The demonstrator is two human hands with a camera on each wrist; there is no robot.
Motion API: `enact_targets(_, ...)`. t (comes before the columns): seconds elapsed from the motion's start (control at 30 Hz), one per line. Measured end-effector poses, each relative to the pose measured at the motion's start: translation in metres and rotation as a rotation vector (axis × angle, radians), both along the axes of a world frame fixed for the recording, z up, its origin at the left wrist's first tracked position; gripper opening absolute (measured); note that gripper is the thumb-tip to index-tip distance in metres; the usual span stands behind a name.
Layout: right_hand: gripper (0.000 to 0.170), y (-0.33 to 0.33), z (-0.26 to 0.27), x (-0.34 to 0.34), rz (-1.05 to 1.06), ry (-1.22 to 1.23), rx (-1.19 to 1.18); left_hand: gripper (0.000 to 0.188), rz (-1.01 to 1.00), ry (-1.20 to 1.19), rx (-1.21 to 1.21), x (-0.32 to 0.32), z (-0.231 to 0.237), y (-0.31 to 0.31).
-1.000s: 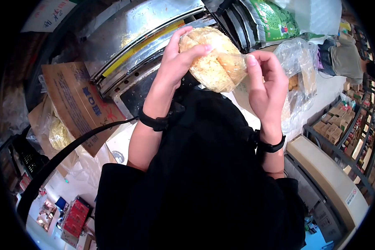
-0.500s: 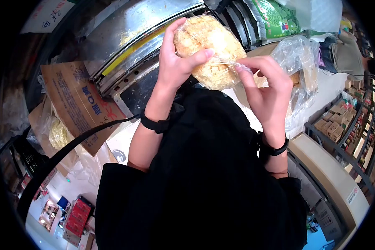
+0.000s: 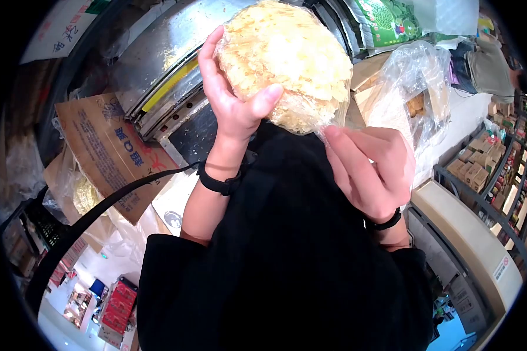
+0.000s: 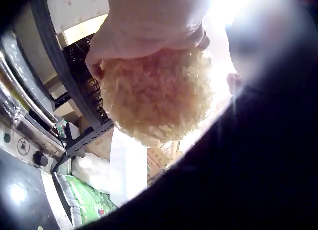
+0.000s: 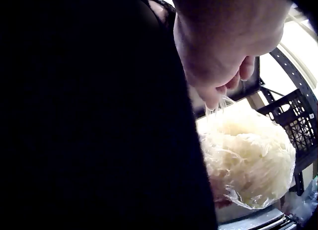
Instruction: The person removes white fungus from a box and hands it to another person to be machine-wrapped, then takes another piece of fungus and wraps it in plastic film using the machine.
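Note:
A clear plastic bag full of pale yellow flakes (image 3: 287, 55) is held up in front of the chest in the head view. The left hand (image 3: 231, 99) grips its left side, thumb on the near face and fingers around the edge. At the bag's lower right, the right hand (image 3: 375, 164) pinches the gathered plastic between thumb and fingers. In the left wrist view the left hand (image 4: 154, 26) spans the bag (image 4: 156, 98). The right wrist view has the right hand (image 5: 228, 46) pinching the twisted plastic at the bag (image 5: 253, 160).
A metal machine (image 3: 158, 50) with scattered flakes stands behind at left, beside an upright cardboard flap (image 3: 114, 152). A green sack (image 3: 386, 23) lies at the back, a plastic-lined carton (image 3: 416, 88) at right. Another person (image 3: 486, 70) and shelves of boxes (image 3: 474, 167) are further right.
The bag has come nearer the head camera and looks larger. The left hand has shifted slightly left; the right hand has moved lower, with the plastic neck in its pinch.

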State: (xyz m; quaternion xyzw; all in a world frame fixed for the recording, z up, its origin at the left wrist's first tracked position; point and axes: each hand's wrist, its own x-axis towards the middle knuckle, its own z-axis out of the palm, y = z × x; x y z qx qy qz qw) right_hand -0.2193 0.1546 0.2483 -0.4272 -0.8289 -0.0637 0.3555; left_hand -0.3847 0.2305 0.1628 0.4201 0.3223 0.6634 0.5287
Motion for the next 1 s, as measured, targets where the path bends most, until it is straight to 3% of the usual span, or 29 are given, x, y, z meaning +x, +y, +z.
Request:
enact_targets(0.13, 0.022, 0.009, 0.000, -0.001, -0.049, 0.141, -0.114, 0.091, -0.056, -0.003, -0.008, 0.000, -0.001, 0.001)
enact_targets(0.2, 0.017, 0.022, 0.000, 0.002, -0.081, 0.217, -0.192, 0.090, -0.220, 0.044, -0.066, -0.001, -0.001, 0.001)
enact_targets(0.27, 0.011, 0.031, -0.001, 0.010, -0.059, 0.380, -0.418, 0.090, -0.234, 0.016, -0.047, 0.003, -0.002, 0.000)
enact_targets(0.4, 0.015, 0.040, 0.000, 0.022, 0.035, 0.485, -0.567, 0.092, -0.296, 0.017, -0.005, 0.003, -0.004, 0.002)
enact_targets(0.43, 0.048, 0.045, -0.008, 0.030, 0.116, 0.539, -0.630, 0.094, -0.313, 0.016, 0.015, 0.003, -0.005, 0.003)
enact_targets(0.47, 0.048, 0.046, -0.012, 0.028, 0.127, 0.532, -0.625, 0.094, -0.302, 0.014, 0.024, 0.002, -0.006, 0.003)
enact_targets(0.53, 0.091, 0.049, -0.018, 0.021, 0.118, 0.992, -0.961, 0.097, -0.355, -0.008, 0.099, -0.001, -0.009, 0.002)
enact_targets(0.57, 0.119, 0.049, -0.019, 0.020, 0.104, 1.035, -1.116, 0.100, -0.366, 0.008, 0.095, -0.002, -0.008, 0.000)
enact_targets(0.6, 0.119, 0.047, -0.026, 0.021, 0.113, 1.025, -1.118, 0.100, -0.355, 0.006, 0.100, -0.007, -0.008, 0.003)
enact_targets(0.67, 0.120, 0.044, -0.049, 0.023, 0.196, 1.131, -1.211, 0.103, -0.308, 0.384, 0.438, -0.022, -0.009, 0.014)
enact_targets(0.73, 0.124, 0.044, -0.060, 0.021, 0.249, 1.165, -1.259, 0.112, -0.312, 0.457, 0.497, -0.025, -0.003, 0.013)
enact_targets(0.8, 0.126, 0.043, -0.079, 0.022, 0.352, 1.231, -1.148, 0.122, -0.267, 0.431, 0.264, -0.018, 0.009, 0.004)
enact_targets(0.83, 0.130, 0.042, -0.089, 0.023, 0.338, 1.225, -1.104, 0.128, -0.176, 0.421, 0.330, -0.014, 0.005, 0.009)
enact_targets(0.87, 0.130, 0.042, -0.097, 0.023, 0.352, 1.215, -1.104, 0.127, -0.113, 0.353, 0.217, -0.011, 0.004, 0.008)
enact_targets(0.97, 0.138, 0.046, -0.107, 0.020, 0.167, 1.163, -0.843, 0.115, -0.274, 0.265, 0.027, -0.011, 0.009, 0.003)
enact_targets(1.0, 0.138, 0.047, -0.110, 0.018, 0.173, 1.160, -0.841, 0.111, -0.218, 0.426, 0.103, -0.007, 0.012, -0.001)
